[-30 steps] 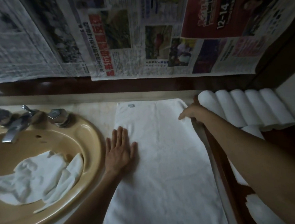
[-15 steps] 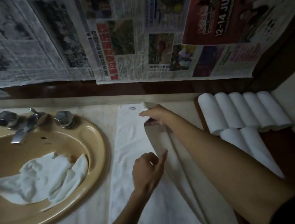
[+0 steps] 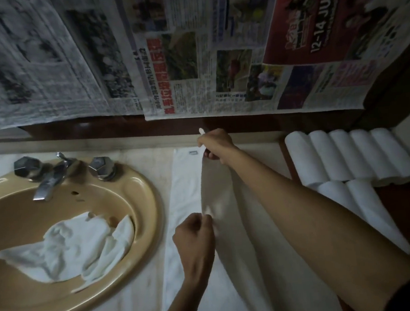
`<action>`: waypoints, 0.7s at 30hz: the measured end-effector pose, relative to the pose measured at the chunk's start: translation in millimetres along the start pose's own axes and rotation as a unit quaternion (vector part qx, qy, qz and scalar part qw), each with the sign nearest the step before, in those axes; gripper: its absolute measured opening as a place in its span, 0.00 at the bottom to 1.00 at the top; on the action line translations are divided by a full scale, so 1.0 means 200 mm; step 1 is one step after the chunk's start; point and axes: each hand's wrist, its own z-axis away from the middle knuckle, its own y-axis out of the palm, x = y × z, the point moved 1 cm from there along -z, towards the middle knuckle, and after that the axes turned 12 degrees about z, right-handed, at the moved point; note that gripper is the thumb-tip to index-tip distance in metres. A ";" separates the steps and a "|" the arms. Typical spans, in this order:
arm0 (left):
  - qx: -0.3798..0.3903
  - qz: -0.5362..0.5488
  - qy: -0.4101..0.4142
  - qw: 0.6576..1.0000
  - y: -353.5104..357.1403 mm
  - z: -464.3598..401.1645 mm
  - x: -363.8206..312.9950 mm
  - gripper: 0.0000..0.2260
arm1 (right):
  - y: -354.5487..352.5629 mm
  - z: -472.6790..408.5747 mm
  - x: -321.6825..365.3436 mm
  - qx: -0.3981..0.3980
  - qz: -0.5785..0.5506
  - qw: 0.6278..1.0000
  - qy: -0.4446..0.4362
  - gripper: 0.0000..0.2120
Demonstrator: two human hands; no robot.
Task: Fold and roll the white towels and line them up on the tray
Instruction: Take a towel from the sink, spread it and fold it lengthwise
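Head view, lengthwise fold of 1 white towel (image 3: 184, 181) on the counter (image 3: 145, 157) between the sink (image 3: 137, 182) and the tray (image 3: 398, 196). The right hand (image 3: 214, 143) pinches the towel's far right corner and holds it lifted over the far edge, near the small label (image 3: 193, 152). The left hand (image 3: 195, 237) is closed on the same raised edge nearer the person, fingers curled round the cloth. Between the 2 hands the lifted flap hangs as a shaded sheet above the flat left part of the towel.

To fold well, the judgement is that both hands should carry the raised edge leftward together, keep it taut, and set it parallel to the left edge so that corners meet before any smoothing; slack between the grips would likely leave a diagonal crease.

The towel lies directly beneath and between both hands, extending toward the person. On the tray, well to the right, 5 rolled towels (image 3: 341, 157) lie side by side, with 2 more (image 3: 360, 207) in front. A crumpled white cloth (image 3: 78, 246) lies in the sink.
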 end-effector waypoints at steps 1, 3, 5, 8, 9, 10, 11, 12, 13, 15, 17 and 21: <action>-0.027 0.002 -0.007 1.000 -0.03 -0.03 0.00 0.17 | 0.04 -0.02 0.01 0.021 0.007 1.000 -0.005 0.19; -0.065 -0.010 -0.043 0.997 -0.09 -0.12 0.05 0.17 | 0.13 -0.04 -0.01 0.081 0.025 0.996 -0.013 0.35; -0.078 -0.035 -0.095 0.992 -0.14 -0.21 0.13 0.16 | 0.18 -0.06 -0.07 0.101 0.103 0.989 -0.027 0.45; -0.053 -0.050 -0.135 0.988 -0.18 -0.27 0.19 0.17 | 0.19 -0.15 -0.19 0.028 0.283 0.953 -0.108 0.33; -0.047 -0.051 -0.135 0.988 -0.19 -0.28 0.20 0.17 | 0.19 -0.18 -0.22 0.005 0.334 0.933 -0.137 0.27; -0.044 -0.054 -0.135 0.988 -0.19 -0.29 0.20 0.17 | 0.18 -0.20 -0.24 -0.009 0.369 0.917 -0.155 0.24; -0.046 -0.058 -0.134 0.988 -0.20 -0.31 0.20 0.15 | 0.17 -0.22 -0.25 -0.014 0.390 0.905 -0.166 0.23; -0.050 -0.062 -0.132 0.988 -0.20 -0.33 0.20 0.13 | 0.16 -0.23 -0.25 -0.013 0.405 0.897 -0.179 0.23; -0.052 -0.067 -0.127 0.988 -0.19 -0.35 0.19 0.12 | 0.15 -0.25 -0.25 -0.010 0.415 0.889 -0.194 0.23; -0.043 -0.090 -0.116 0.988 -0.18 -0.39 0.19 0.11 | 0.13 -0.28 -0.25 0.001 0.433 0.877 -0.210 0.22; -0.029 -0.116 -0.106 0.987 -0.16 -0.43 0.17 0.11 | 0.13 -0.32 -0.26 0.006 0.439 0.873 -0.213 0.18; -0.025 -0.166 -0.019 0.986 -0.13 -0.47 0.10 0.09 | 0.13 -0.38 -0.27 0.009 0.414 0.885 -0.213 0.15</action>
